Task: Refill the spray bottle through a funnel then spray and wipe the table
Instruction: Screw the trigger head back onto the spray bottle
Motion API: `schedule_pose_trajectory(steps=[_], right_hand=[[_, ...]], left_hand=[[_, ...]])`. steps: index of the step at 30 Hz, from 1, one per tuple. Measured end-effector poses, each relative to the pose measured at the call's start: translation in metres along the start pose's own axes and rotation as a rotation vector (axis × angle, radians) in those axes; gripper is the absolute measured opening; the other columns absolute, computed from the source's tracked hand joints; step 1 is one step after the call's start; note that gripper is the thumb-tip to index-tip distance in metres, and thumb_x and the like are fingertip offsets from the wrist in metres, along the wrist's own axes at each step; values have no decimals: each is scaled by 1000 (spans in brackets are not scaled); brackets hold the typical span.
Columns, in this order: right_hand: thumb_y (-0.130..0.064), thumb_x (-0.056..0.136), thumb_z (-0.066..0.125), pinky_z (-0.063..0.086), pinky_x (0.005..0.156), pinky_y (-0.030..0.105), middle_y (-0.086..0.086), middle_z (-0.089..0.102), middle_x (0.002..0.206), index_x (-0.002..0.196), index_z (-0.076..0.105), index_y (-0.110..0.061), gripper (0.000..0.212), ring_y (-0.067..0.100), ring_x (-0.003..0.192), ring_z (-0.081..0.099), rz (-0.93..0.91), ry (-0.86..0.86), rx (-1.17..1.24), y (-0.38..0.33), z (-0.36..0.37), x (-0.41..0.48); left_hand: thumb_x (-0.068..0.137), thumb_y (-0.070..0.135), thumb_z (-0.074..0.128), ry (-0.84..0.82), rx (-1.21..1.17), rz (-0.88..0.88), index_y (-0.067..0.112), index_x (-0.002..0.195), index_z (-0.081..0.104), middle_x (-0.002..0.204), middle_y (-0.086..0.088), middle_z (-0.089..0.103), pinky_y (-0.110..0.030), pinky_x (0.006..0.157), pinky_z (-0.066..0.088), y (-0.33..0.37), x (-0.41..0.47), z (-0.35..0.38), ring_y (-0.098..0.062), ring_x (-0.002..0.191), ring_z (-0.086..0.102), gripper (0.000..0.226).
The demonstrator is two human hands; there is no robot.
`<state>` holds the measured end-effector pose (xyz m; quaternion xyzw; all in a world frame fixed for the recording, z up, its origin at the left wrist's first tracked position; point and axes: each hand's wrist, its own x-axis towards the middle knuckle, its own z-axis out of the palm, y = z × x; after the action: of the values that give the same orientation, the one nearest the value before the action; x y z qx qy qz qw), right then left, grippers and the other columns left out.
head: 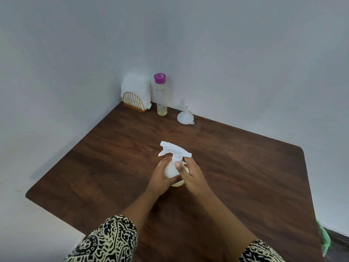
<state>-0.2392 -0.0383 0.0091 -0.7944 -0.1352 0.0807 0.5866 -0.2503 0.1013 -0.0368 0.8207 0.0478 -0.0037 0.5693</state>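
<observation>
At frame centre, the left hand (160,178) and right hand (192,176) close their fingers around the white plastic spray bottle (172,167), upright on the dark wooden bench (245,167). The white plastic funnel (185,116) lies inverted at upper centre.

Funnel (185,117) right of bottle (161,95), perhaps touching wall (226,63).
</observation>
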Motion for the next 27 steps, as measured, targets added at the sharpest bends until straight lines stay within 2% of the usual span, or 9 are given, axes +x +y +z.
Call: schedule_pose_trajectory(steps=[3, 8, 14, 16, 18, 20, 23, 25, 27], right_hand=[[-26, 92, 60, 52, 84, 33, -11, 68, 103, 104, 59, -21, 13, 5, 98, 63, -7, 80, 45, 4, -7, 3], [-34, 76, 75, 53, 75, 33, -13, 64, 95, 96, 48, -29, 34, 8, 92, 62, 87, 164, -32, -6, 2, 16], [-28, 71, 60, 50, 72, 33, -6, 60, 88, 89, 61, -19, 20, 17, 89, 60, 14, 289, -131, -18, 32, 34], [-31, 74, 60, 47, 76, 25, -9, 60, 98, 97, 63, -18, 26, 12, 98, 60, 28, 227, -69, -15, 32, 34], [-37, 84, 56, 43, 91, 18, -13, 57, 122, 118, 60, -17, 39, 1, 116, 53, 7, 59, 6, -10, 26, 27], [-35, 93, 48, 41, 102, 25, -7, 53, 133, 130, 52, -11, 45, 6, 124, 49, 39, -85, 41, -3, 12, 17], [-30, 96, 51, 47, 91, 24, -11, 62, 114, 129, 54, -15, 36, 8, 110, 58, 25, -102, -32, 1, -8, 11], [-26, 89, 62, 52, 81, 23, -11, 68, 101, 114, 61, -24, 24, 8, 98, 64, 12, -5, -49, -3, -10, 12], [-22, 80, 73, 55, 71, 25, -10, 70, 94, 97, 63, -31, 22, 10, 91, 66, 41, 118, -8, -9, -3, 13]], left_hand=[[66, 50, 80, -6, 1, 31, 42, 120, 56, 122, 14, 59, -34, 95, 50, 1, 1, 0, -3, 113, 57, 60], [62, 47, 78, -2, 4, 29, 59, 109, 51, 121, 18, 59, -26, 92, 47, 5, -1, 0, -1, 114, 56, 55], [59, 47, 73, -7, -22, 7, 35, 124, 50, 125, 8, 58, -25, 92, 49, 5, -1, -1, -5, 115, 57, 70], [60, 45, 74, -20, -15, -10, 29, 128, 51, 127, 8, 58, -28, 94, 49, 2, 0, -2, -5, 116, 56, 73], [61, 45, 75, -37, -17, -36, 31, 128, 51, 128, 9, 57, -29, 96, 48, 0, 2, -4, -5, 117, 55, 73], [60, 49, 76, -68, -15, -47, 41, 122, 52, 125, 10, 60, -27, 93, 49, 0, 4, -7, -4, 114, 57, 67], [59, 53, 80, -99, -18, -61, 46, 119, 51, 122, 12, 60, -26, 90, 50, -3, 5, -8, -3, 110, 58, 67], [59, 54, 81, -98, -5, -68, 42, 123, 52, 123, 13, 59, -29, 92, 50, -6, 5, -8, -5, 112, 57, 71], [58, 55, 81, -91, -3, -62, 47, 117, 53, 121, 15, 58, -31, 92, 51, -5, 5, -8, -5, 111, 57, 66]])
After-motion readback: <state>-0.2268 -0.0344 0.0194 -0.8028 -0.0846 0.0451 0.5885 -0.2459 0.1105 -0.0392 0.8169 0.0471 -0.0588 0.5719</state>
